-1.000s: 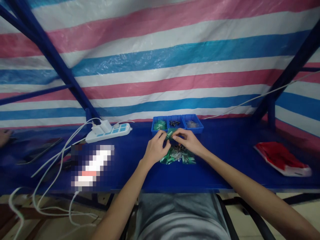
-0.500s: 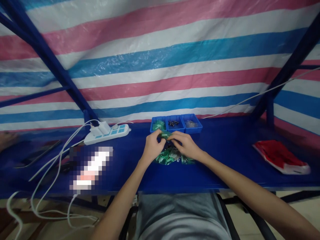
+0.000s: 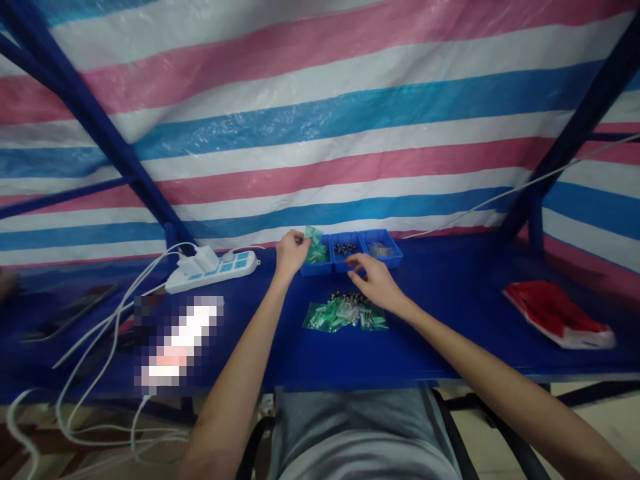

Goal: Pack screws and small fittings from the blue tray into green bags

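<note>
My left hand pinches a small green plastic bag over the left blue bin, which holds similar green bags. My right hand hovers in front of the middle blue bin, fingers curved and apart, with nothing visible between them. Small dark parts lie in that middle bin. Clear pieces sit in the right blue bin. Below my hands, a pile of green packets and small dark and clear parts rests on the blue table.
A white power strip with plugs and cables is at left, near a blurred-out bright object. A dark phone-like slab lies farther left, with part of another person's hand beyond. A red package lies at right.
My hands have parted. The left moved up and left with the green bag to the left bin; the right drew back slightly, its fingers now apart. The pile is uncovered.
</note>
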### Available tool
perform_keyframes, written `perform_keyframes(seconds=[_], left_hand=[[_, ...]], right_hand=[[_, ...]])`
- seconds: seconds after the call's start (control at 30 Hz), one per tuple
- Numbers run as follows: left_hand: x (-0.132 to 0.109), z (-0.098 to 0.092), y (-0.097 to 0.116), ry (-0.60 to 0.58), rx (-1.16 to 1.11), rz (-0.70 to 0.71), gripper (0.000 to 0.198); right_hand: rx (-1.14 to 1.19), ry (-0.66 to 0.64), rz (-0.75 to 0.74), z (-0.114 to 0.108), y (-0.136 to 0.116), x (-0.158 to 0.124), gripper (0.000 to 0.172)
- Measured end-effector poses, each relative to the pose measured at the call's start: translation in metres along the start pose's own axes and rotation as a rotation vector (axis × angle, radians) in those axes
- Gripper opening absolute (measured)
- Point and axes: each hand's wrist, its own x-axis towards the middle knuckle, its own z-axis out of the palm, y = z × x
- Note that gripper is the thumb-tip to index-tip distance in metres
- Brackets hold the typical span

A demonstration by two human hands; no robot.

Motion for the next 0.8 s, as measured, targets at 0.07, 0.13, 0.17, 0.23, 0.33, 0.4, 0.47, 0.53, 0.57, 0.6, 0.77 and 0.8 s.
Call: perform_keyframes(seconds=[0.07, 0.13, 0.17, 0.23, 0.33, 0.4, 0.47, 0.53, 0.57, 0.6, 0.77, 0.8], left_hand=[[0.009, 0.008, -0.007, -0.051, 0.161, -0.071, 0.018], [0.009, 0.015, -0.013, -0.024, 0.281, -0.102, 0.031], [0.008, 0.018, -0.016, 0.008, 0.308, -0.079, 0.037], [0.003, 0.021, -0.022, 0.019, 0.304, 0.065, 0.035], [0.0, 0.022, -0.03, -0.152, 0.271, 0.317, 0.026], [-0.002, 0.021, -0.031, -0.232, 0.299, 0.383, 0.027], [-0.005, 0.02, -0.028, -0.226, 0.38, 0.397, 0.031], [-0.009, 0.019, -0.024, -0.194, 0.474, 0.405, 0.037], [-0.011, 0.019, -0.021, -0.181, 0.51, 0.408, 0.039], [-0.013, 0.019, -0.019, -0.174, 0.533, 0.409, 0.041], [-0.017, 0.023, -0.014, -0.19, 0.528, 0.391, 0.044], [-0.017, 0.023, -0.014, -0.199, 0.518, 0.387, 0.043]], right_hand=[[-0.075, -0.065, -0.021, 0.002, 0.002, -0.001, 0.019], [-0.133, -0.117, -0.031, 0.004, 0.002, -0.003, 0.018], [-0.156, -0.138, -0.033, 0.004, 0.001, -0.004, 0.017], [-0.193, -0.178, -0.042, 0.003, 0.0, -0.004, 0.015], [-0.231, -0.23, -0.068, 0.0, -0.002, -0.003, 0.013], [-0.243, -0.253, -0.078, -0.001, -0.002, -0.002, 0.013], [-0.249, -0.263, -0.077, -0.002, -0.001, -0.002, 0.013], [-0.251, -0.268, -0.075, -0.002, -0.001, -0.002, 0.013], [-0.251, -0.27, -0.075, -0.002, -0.001, -0.002, 0.014], [-0.251, -0.273, -0.076, -0.002, -0.001, -0.002, 0.014], [-0.262, -0.306, -0.094, -0.003, -0.001, -0.002, 0.015], [-0.269, -0.315, -0.098, -0.003, -0.001, -0.002, 0.015]])
